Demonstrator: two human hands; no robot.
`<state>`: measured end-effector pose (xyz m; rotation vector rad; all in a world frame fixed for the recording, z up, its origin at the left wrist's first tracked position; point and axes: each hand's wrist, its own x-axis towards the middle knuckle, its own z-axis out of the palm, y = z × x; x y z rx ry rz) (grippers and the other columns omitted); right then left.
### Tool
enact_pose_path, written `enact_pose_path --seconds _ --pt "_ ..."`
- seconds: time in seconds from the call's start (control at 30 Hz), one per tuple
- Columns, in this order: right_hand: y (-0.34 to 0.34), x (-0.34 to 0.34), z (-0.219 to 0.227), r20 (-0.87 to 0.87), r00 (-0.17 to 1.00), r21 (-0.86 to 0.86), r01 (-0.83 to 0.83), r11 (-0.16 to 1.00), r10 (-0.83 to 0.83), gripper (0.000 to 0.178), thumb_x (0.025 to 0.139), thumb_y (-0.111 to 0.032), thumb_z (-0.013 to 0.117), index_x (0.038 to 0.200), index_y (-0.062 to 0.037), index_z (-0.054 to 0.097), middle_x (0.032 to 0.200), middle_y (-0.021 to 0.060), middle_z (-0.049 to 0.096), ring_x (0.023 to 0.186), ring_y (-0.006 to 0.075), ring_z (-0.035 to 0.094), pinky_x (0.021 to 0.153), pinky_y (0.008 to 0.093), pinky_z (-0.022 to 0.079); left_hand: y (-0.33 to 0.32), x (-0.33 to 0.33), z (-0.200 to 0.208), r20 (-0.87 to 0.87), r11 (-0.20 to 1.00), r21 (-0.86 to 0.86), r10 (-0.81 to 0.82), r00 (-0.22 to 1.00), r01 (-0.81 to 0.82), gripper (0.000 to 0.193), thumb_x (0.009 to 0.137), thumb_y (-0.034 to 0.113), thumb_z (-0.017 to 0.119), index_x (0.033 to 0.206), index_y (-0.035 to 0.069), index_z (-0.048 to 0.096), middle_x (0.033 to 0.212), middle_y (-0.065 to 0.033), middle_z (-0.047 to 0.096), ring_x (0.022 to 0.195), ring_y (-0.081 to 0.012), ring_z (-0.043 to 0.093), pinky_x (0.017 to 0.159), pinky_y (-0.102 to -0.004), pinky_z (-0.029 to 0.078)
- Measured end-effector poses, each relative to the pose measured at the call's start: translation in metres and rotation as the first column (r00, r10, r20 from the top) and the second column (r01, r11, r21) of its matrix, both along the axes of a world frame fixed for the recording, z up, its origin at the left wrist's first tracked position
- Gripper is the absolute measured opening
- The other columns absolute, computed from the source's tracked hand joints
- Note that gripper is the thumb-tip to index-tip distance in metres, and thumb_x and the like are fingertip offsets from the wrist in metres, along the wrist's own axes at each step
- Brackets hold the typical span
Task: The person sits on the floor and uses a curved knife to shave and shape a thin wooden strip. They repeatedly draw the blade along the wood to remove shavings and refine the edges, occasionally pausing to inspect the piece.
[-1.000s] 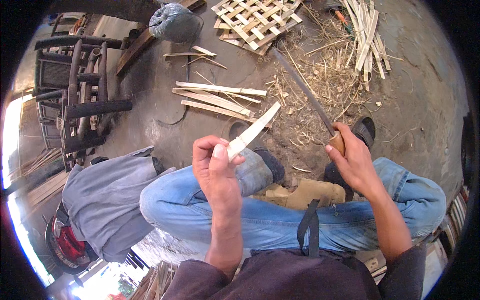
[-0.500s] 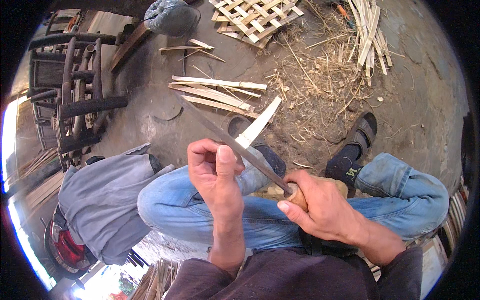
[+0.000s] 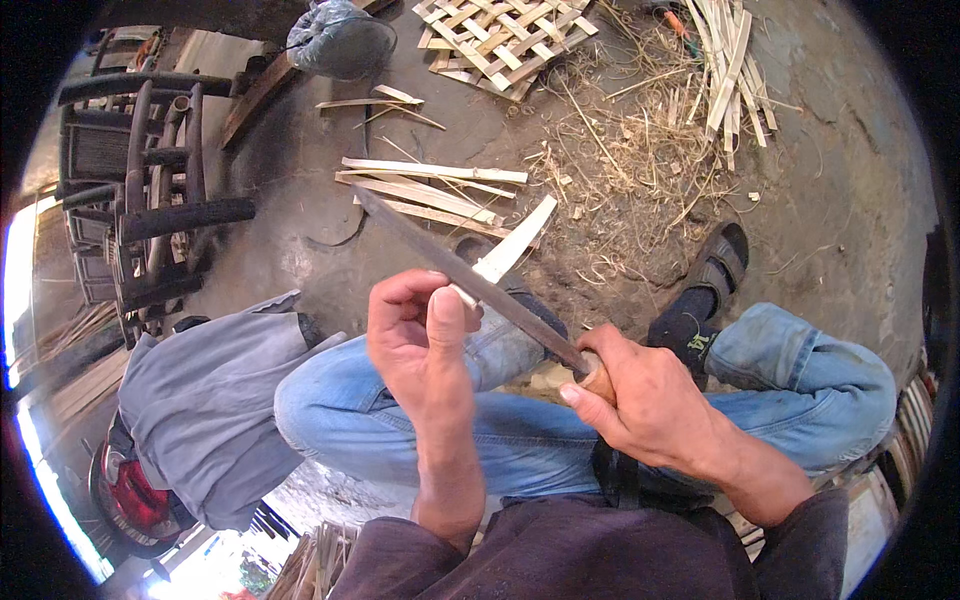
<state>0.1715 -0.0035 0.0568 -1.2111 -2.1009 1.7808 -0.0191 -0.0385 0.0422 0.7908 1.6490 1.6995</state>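
In my right hand point(image 3: 645, 405) is a long knife point(image 3: 425, 243), its round wooden handle point(image 3: 599, 382) wrapped by my fingers. The dark blade slants up and to the left, its tip beyond my left hand. Fingers bent and thumb raised, my left hand point(image 3: 425, 330) grips the lower end of a pale bamboo strip point(image 3: 518, 238). That strip points up and to the right, and the blade crosses over it just above my fingers. Where exactly the edge touches the strip, I cannot tell.
Loose bamboo strips point(image 3: 420, 190) lie on the floor ahead. Farther off are a woven bamboo panel point(image 3: 505, 40), curly shavings point(image 3: 635, 165) and a strip pile point(image 3: 735, 70). Dark bamboo chairs point(image 3: 150, 170) stand left, near a grey cloth point(image 3: 215, 400). My sandalled foot point(image 3: 715, 275) rests at right.
The knife has turned slightly, so more of the blade's flat side shows. My right hand has shifted a little to the right. My left hand still grips the bamboo strip.
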Motion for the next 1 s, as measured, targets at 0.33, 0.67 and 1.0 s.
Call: enact_pose_path --seconds 0.33,0.67,1.0 --pt "0.003 0.000 0.006 -0.047 0.999 -0.060 0.004 0.998 -0.007 0.043 0.092 -0.033 0.061 0.110 0.0042 0.048 0.081 0.0299 0.063 0.079 0.0486 0.064 0.069 0.0531 0.050 0.000 0.006 0.002 -0.081 0.999 -0.018 0.026 0.996 -0.028 0.027 0.089 0.022 0.073 0.097 0.002 0.057 0.085 -0.0025 0.060 0.071 -0.0063 0.056 0.063 -0.0216 0.050" --pt "0.006 -0.004 0.006 -0.036 0.999 0.014 -0.005 1.000 0.006 0.040 0.092 -0.033 0.061 0.103 0.0036 0.047 0.076 0.0276 0.062 0.074 0.0475 0.064 0.066 0.0526 0.050 -0.001 0.001 -0.003 -0.068 0.999 0.020 0.050 0.996 -0.049 0.026 0.089 0.021 0.073 0.096 0.002 0.057 0.087 -0.0035 0.061 0.073 -0.0075 0.059 0.065 -0.0216 0.051" --pt "0.008 -0.005 0.010 -0.011 0.999 0.048 -0.049 0.998 0.050 0.039 0.095 -0.029 0.059 0.111 0.0044 0.047 0.068 0.0204 0.060 0.068 0.0412 0.063 0.062 0.0481 0.049 -0.005 -0.003 0.002 -0.010 0.998 -0.005 0.055 0.998 -0.055 0.020 0.089 0.010 0.071 0.100 0.000 0.057 0.086 -0.0053 0.063 0.074 -0.0093 0.061 0.069 -0.0243 0.053"
